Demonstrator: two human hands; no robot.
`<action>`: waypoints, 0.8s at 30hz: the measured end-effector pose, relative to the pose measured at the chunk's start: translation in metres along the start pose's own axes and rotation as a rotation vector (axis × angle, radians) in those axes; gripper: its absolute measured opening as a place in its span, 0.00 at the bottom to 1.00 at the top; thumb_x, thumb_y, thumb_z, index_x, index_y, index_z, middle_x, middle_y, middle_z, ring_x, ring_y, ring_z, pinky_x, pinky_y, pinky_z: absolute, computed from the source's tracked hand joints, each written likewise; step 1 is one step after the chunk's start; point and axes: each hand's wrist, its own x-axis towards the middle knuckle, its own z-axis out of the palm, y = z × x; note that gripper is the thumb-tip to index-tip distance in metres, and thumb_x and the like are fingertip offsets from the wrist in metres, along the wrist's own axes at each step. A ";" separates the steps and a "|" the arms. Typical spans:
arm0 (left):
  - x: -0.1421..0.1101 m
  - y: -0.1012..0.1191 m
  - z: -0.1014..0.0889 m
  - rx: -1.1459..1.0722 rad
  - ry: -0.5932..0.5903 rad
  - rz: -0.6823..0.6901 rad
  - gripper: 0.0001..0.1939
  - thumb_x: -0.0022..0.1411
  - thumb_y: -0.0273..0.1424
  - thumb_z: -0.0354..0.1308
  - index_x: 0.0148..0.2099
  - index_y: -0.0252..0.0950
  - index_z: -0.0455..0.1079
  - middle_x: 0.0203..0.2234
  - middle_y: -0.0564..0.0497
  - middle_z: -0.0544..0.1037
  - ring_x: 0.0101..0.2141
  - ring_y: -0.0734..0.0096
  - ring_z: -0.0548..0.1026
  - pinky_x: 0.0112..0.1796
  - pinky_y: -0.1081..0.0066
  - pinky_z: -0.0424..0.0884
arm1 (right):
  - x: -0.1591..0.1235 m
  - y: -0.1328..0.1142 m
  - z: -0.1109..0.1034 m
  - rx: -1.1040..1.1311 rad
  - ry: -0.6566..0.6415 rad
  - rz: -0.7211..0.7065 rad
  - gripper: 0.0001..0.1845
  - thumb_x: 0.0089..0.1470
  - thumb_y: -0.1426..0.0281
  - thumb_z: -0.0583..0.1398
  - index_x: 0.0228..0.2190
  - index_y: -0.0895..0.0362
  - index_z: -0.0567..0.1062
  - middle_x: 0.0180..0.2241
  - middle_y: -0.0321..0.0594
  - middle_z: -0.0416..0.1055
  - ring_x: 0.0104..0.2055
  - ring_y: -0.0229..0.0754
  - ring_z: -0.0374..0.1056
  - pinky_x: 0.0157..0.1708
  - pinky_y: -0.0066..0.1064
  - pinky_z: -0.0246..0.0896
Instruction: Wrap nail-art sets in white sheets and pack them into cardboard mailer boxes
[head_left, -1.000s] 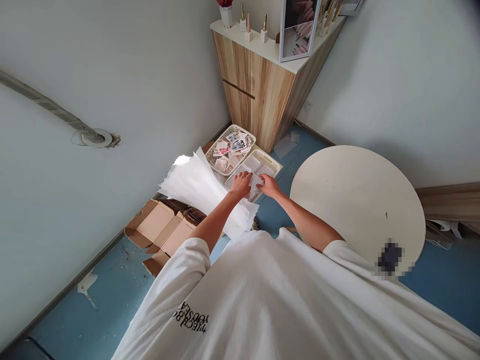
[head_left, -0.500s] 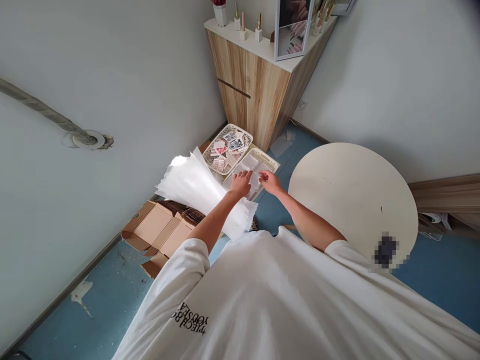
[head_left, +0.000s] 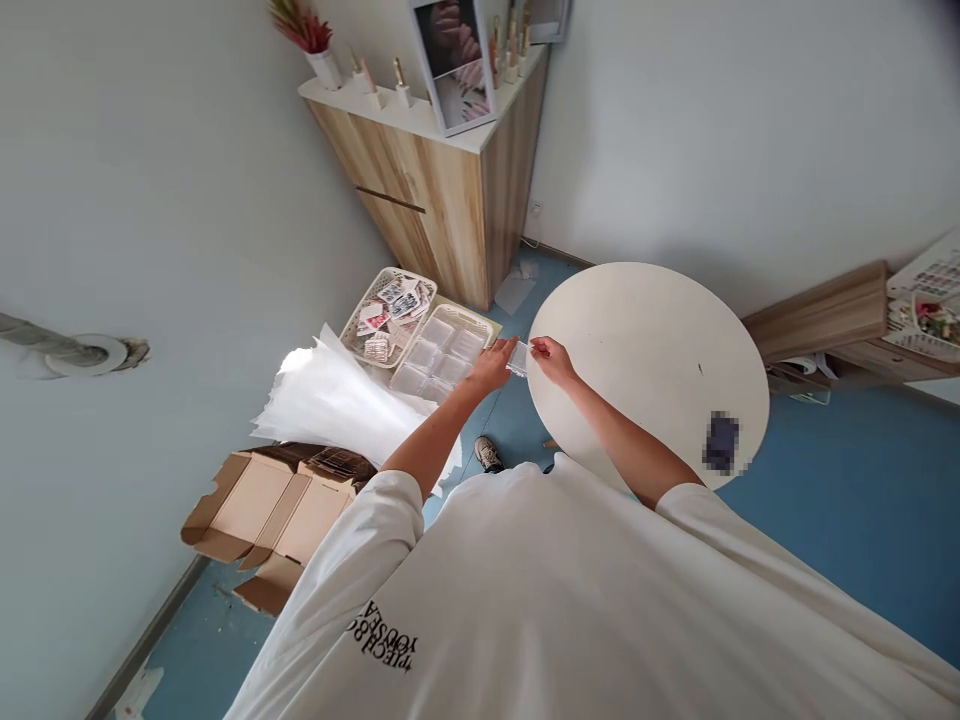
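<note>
Between my two hands is a small clear plastic box (head_left: 519, 358), held up near the left edge of the round table. My left hand (head_left: 493, 366) is closed on its left side. My right hand (head_left: 552, 358) grips the opposite side with the fingertips. To the left of my hands, a white basket (head_left: 480, 322) carries several similar clear boxes (head_left: 433, 335) in rows. Behind that, a second white basket (head_left: 346, 330) holds a loose pile of printed cards (head_left: 403, 304).
A round white table (head_left: 637, 330) stands at the right, with a blurred-out dark item on it. White sheets (head_left: 337, 390) and flattened cardboard boxes (head_left: 255, 500) lie at the left. A wooden cabinet (head_left: 450, 210) with bottles and a picture frame (head_left: 457, 70) stands in the corner.
Both hands have come away from the basket of clear boxes, now with one box between them. My view has turned right, so the table sits nearer the middle.
</note>
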 end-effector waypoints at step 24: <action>0.065 0.230 0.241 -0.418 -0.328 -0.257 0.31 0.71 0.29 0.57 0.73 0.37 0.58 0.57 0.40 0.77 0.52 0.62 0.78 0.50 0.65 0.74 | -0.134 0.193 -0.250 -0.019 0.265 0.487 0.08 0.52 0.71 0.63 0.37 0.53 0.79 0.40 0.40 0.80 0.43 0.43 0.76 0.47 0.38 0.73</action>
